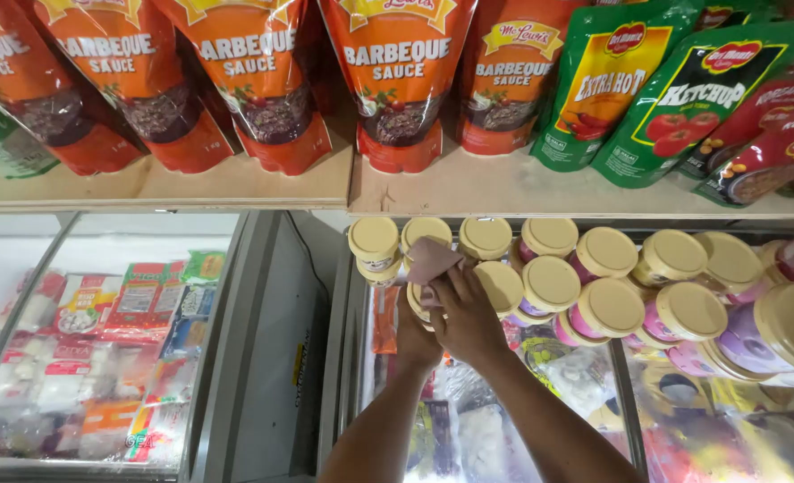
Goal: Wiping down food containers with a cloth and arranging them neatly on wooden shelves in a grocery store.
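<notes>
Several round tubs with cream lids (pixel 551 283) stand in rows on top of a glass-lidded freezer (pixel 620 390). My right hand (pixel 468 315) presses a pinkish cloth (pixel 431 259) against one tub's lid near the left end of the rows. My left hand (pixel 412 337) sits just below and behind it, gripping the side of that same tub (pixel 415 302). Both forearms reach up from the bottom of the view.
A wooden shelf (pixel 468 192) above carries orange sauce pouches (pixel 399 80) and green and red pouches (pixel 674 98). A second chest freezer (pixel 102 349) with packaged frozen goods stands to the left, across a grey gap.
</notes>
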